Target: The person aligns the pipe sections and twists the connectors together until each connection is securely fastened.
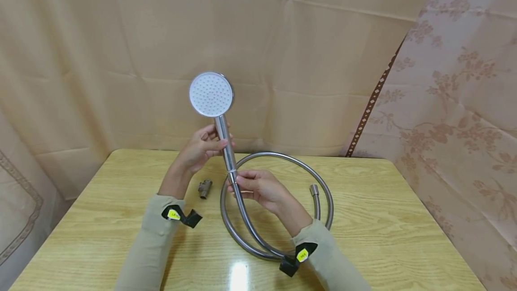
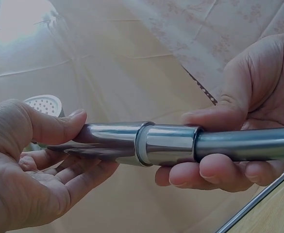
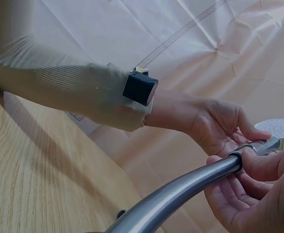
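Note:
My left hand point(image 1: 201, 148) grips the chrome handle of a hand shower head point(image 1: 211, 94), its round white nozzle face turned toward the head camera. At the handle's lower end, the fingers of my right hand point(image 1: 260, 188) pinch the metal end nut point(image 2: 173, 144) of a shower hose point(image 1: 243, 212). In the left wrist view the nut meets the handle end, with a pale ring showing at the joint. Whether the threads are engaged cannot be seen. From the nut the hose runs down and coils on the table, its other end fitting point(image 1: 314, 189) lying at the right.
A small metal tee-shaped valve point(image 1: 205, 188) lies on the wooden table point(image 1: 363, 219), left of the hose coil. Beige cloth point(image 1: 258, 57) hangs behind the table, and a floral curtain point(image 1: 464, 125) hangs at the right. Black wrist cameras sit on both sleeves.

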Available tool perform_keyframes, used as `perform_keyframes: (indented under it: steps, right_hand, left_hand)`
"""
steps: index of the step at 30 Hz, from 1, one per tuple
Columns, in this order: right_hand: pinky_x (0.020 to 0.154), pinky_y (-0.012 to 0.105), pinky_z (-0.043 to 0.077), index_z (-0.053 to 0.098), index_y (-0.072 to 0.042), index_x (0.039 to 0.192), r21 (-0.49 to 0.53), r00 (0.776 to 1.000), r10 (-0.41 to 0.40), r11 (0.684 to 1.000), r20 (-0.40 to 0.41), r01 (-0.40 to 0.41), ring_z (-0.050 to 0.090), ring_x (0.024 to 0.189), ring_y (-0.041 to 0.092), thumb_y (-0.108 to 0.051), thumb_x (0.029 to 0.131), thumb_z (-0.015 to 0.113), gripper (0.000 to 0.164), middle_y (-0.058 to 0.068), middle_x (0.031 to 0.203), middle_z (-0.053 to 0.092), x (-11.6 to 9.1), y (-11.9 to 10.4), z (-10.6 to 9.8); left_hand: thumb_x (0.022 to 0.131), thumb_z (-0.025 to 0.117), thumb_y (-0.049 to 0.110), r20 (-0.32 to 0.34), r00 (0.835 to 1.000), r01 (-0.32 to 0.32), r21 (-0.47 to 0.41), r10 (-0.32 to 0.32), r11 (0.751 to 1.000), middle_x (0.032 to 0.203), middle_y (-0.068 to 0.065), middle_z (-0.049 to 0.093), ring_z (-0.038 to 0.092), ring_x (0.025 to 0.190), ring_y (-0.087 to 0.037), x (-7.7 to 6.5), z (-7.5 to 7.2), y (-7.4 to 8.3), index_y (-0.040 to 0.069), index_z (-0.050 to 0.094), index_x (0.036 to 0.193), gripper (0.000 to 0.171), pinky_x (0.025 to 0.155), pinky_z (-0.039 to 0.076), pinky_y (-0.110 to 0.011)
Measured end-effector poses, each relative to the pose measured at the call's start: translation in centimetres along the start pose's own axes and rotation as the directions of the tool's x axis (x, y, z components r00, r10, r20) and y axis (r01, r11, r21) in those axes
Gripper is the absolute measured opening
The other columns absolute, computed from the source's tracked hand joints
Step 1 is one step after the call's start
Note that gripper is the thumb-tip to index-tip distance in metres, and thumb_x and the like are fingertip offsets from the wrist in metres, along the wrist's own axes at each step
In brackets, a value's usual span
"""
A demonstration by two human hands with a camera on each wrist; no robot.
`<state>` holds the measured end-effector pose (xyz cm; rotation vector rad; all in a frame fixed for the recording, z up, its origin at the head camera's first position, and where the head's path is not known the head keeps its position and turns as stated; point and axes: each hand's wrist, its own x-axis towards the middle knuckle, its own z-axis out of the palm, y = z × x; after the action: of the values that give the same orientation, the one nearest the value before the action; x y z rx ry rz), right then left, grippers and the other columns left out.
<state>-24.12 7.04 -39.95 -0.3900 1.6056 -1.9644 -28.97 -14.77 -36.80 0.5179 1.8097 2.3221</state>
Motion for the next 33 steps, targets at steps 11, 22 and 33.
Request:
perform_keyframes:
  steps: [11,22,33]
  right_hand:
    - [0.100,0.042,0.054,0.060,0.011,0.129,-0.015,1.000,0.006,1.000,-0.008,-0.006,0.074,0.092,0.010,0.001,0.100,0.057,0.031,-0.003,0.097,0.078,-0.11,-0.18,-0.21]
    - [0.107,0.047,0.050,0.051,0.013,0.138,-0.013,1.000,0.024,1.000,0.006,-0.024,0.074,0.094,0.010,0.000,0.102,0.052,0.038,-0.001,0.103,0.077,-0.14,-0.30,-0.33]
    - [0.099,0.040,0.053,0.061,0.007,0.127,-0.016,0.999,0.014,1.000,0.038,-0.014,0.074,0.093,0.010,0.000,0.102,0.055,0.027,-0.002,0.101,0.078,-0.21,-0.40,-0.56]
  left_hand:
    - [0.098,0.053,-0.007,0.013,1.000,-0.005,0.008,0.005,1.000,0.109,0.000,0.064,0.072,0.098,-0.015,-0.04,0.18,0.12,-0.009,0.027,0.155,0.063,0.087,0.057,-0.031]
    - [0.097,0.051,-0.009,0.012,1.000,-0.016,0.010,0.016,1.000,0.106,0.001,0.063,0.072,0.095,-0.014,0.11,0.34,0.09,-0.010,0.028,0.153,0.061,0.086,0.057,-0.031]
    - [0.097,0.055,-0.008,0.008,1.000,-0.015,0.004,0.015,1.000,0.108,-0.002,0.064,0.073,0.097,-0.015,0.02,0.41,0.05,-0.007,0.032,0.153,0.061,0.089,0.057,-0.033]
